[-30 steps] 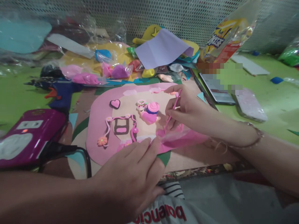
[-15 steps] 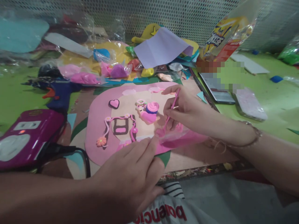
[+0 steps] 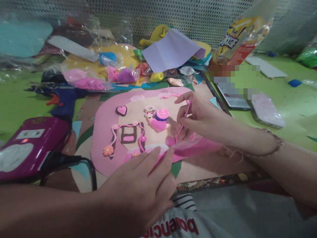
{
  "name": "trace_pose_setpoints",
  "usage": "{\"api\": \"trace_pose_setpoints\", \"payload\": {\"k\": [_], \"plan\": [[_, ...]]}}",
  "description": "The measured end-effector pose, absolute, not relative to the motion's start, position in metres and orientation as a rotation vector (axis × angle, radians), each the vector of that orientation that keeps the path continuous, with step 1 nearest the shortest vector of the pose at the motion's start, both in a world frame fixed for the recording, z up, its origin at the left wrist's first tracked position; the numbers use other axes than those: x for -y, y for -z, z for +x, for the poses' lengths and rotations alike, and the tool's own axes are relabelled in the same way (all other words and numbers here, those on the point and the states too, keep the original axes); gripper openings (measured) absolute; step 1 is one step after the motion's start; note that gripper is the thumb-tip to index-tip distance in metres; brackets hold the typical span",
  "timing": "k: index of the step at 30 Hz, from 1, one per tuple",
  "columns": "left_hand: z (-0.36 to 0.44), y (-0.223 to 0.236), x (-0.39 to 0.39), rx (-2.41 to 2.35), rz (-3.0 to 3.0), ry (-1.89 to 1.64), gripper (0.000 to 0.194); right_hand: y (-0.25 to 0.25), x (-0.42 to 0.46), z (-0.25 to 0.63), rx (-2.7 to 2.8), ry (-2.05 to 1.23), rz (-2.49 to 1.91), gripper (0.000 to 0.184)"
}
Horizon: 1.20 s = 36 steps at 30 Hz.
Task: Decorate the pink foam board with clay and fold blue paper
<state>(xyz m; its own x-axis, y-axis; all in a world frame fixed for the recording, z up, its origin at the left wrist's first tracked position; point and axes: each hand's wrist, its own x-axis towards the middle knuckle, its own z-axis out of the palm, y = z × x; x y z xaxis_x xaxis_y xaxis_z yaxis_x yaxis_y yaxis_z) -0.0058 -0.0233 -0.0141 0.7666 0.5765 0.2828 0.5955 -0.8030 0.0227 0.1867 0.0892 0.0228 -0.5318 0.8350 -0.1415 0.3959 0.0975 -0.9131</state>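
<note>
right hand (image 3: 198, 114): grip clamped on thin pink stick (image 3: 188, 107), tip held at pink disc (image 3: 170, 141) on pink panel (image 3: 102, 120) | left hand (image 3: 141, 185): laid over panel's lower edge, grip cannot be told | stick judged light, stiff, breakable; best pinched mid-shaft

1. Your right hand (image 3: 198, 112) pinches a slim pink stick (image 3: 186, 112), its lower tip at a round pink piece (image 3: 170, 141).
2. Your left hand (image 3: 145, 178) rests over the near edge of the pink panel (image 3: 102, 129).
3. On the panel, a snail figure (image 3: 159, 124) sits right of a heart (image 3: 121, 110).
4. A blue glue gun (image 3: 66, 97) lies left, on the green surface (image 3: 15, 99).
</note>
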Motion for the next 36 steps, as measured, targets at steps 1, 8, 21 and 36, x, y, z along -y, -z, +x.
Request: {"api": "trace_pose_setpoints", "payload": {"k": [1,8,21,36], "plan": [[-0.005,0.013,0.024,0.955,-2.876,0.438,0.027,-0.023,-0.089,0.186,1.958,-1.435,-1.203,0.035],[-0.005,0.013,0.024,0.965,-2.846,0.459,0.019,-0.025,-0.088,0.184,1.951,-1.463,-1.169,0.033],[-0.007,0.016,0.018,0.854,-2.812,0.529,0.02,-0.031,-0.09,0.189,1.997,-1.324,-1.047,0.02],[-0.006,0.011,0.018,0.959,-2.886,0.39,0.042,-0.037,-0.089,0.201,2.582,-0.906,-0.393,0.026]]}}
